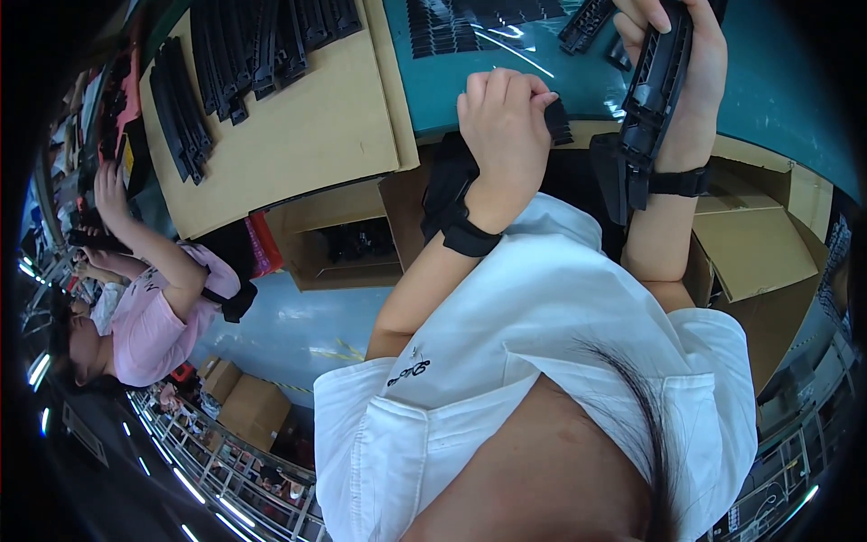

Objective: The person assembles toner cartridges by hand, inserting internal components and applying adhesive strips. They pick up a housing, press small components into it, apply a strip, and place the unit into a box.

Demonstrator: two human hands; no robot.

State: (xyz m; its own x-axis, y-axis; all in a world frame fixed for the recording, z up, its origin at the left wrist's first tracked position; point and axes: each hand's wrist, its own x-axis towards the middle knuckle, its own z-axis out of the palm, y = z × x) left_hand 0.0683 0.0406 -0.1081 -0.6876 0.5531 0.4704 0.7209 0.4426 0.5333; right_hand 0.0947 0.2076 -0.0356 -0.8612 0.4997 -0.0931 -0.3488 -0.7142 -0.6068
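My right hand [688,81] grips a long black ribbed plastic part [652,108] and holds it upright over the edge of the teal table [768,81]. My left hand [506,122] is closed in a fist just left of it, pinching a small black piece [560,122] that sticks out by my fingers. Both wrists wear black bands. My white shirt [542,361] fills the lower middle of the view and hides what lies under my forearms.
More black parts [442,27] lie on the teal table. A cardboard sheet [298,126] at upper left carries rows of long black strips [181,108]. Open cardboard boxes [343,239] stand beneath it and at right [750,253]. A person in a pink top [153,316] works at left.
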